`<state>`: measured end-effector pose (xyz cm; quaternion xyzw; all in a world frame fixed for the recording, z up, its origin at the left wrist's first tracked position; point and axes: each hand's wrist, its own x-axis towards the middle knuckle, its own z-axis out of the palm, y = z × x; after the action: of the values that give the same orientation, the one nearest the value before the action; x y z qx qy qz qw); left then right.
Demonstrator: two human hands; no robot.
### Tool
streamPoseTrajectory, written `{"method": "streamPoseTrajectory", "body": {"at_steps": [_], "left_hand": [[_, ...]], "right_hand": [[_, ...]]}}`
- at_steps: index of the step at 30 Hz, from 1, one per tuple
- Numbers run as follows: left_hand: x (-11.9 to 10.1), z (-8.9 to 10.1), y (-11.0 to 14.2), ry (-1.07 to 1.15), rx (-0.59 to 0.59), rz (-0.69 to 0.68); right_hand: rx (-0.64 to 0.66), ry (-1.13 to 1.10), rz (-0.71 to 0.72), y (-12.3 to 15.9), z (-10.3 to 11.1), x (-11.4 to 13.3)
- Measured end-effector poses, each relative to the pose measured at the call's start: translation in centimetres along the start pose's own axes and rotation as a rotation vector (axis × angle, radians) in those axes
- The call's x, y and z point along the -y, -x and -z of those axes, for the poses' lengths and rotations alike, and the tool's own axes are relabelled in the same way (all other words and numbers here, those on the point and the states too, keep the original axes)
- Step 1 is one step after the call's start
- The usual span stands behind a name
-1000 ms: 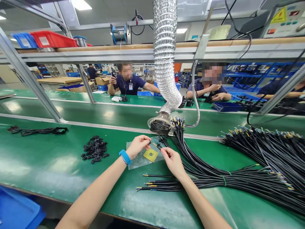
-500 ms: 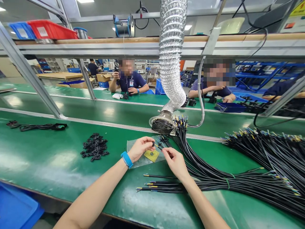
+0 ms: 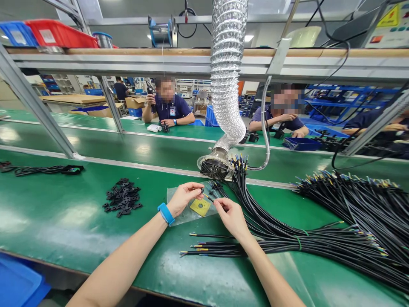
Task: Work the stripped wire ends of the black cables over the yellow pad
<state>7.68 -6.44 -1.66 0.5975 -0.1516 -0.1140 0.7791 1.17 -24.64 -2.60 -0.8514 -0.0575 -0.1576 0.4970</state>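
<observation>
My left hand (image 3: 186, 198) pinches a small black plastic part (image 3: 202, 190) between thumb and fingertips. My right hand (image 3: 230, 215) grips a black cable (image 3: 209, 198) near its stripped end, and its wires point at the black part. Whether the wires pass into the part is too small to tell. Beneath both hands lie a clear plastic sheet (image 3: 179, 220) and a yellow sponge (image 3: 200, 207) with a hole in it. Left of my hands is a pile of similar black parts (image 3: 123, 197). Several loose cables (image 3: 217, 247) stretch under my right forearm.
A fume duct (image 3: 227, 76) hangs over the bench, its round fan intake (image 3: 214, 168) just beyond my hands. Cable bundles (image 3: 354, 204) fill the right side. A black cable assembly (image 3: 41, 170) lies far left. Co-workers sit across the green bench (image 3: 79, 238).
The whole view has shifted slightly, so everything appears a little further left. Both hands keep the same hold on the black part and the cable.
</observation>
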Motion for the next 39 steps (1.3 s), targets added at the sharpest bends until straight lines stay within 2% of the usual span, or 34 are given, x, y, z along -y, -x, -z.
{"method": "streamPoseTrajectory", "body": {"at_steps": [6,15,20,25,31,36,39], "left_hand": [[-0.1,0.3,-0.1,-0.047,-0.013,-0.006],[0.1,-0.1,0.2,-0.01,0.016,0.025],[-0.2,0.3,0.2,-0.15,0.031,-0.019],[-0.4,0.7,0.2,-0.322,0.084,-0.094],[0.3,-0.2,0.5,-0.073,0.066,0.103],[0.6,-1.4,1.1,0.086,-0.002,0.209],[0.6,-1.7,1.4,0.045,-0.01,0.179]], "right_hand": [[-0.044,-0.03,0.005,-0.1,0.2,0.2],[0.008,-0.015,0.018,0.0,0.1,0.0],[0.014,0.026,0.036,0.0,0.2,0.0],[-0.059,0.206,0.25,0.2,0.3,0.1],[-0.107,0.447,0.525,0.4,0.3,0.0],[-0.157,0.612,0.602,0.4,0.4,-0.2],[-0.145,0.56,0.573,0.5,0.3,-0.1]]}}
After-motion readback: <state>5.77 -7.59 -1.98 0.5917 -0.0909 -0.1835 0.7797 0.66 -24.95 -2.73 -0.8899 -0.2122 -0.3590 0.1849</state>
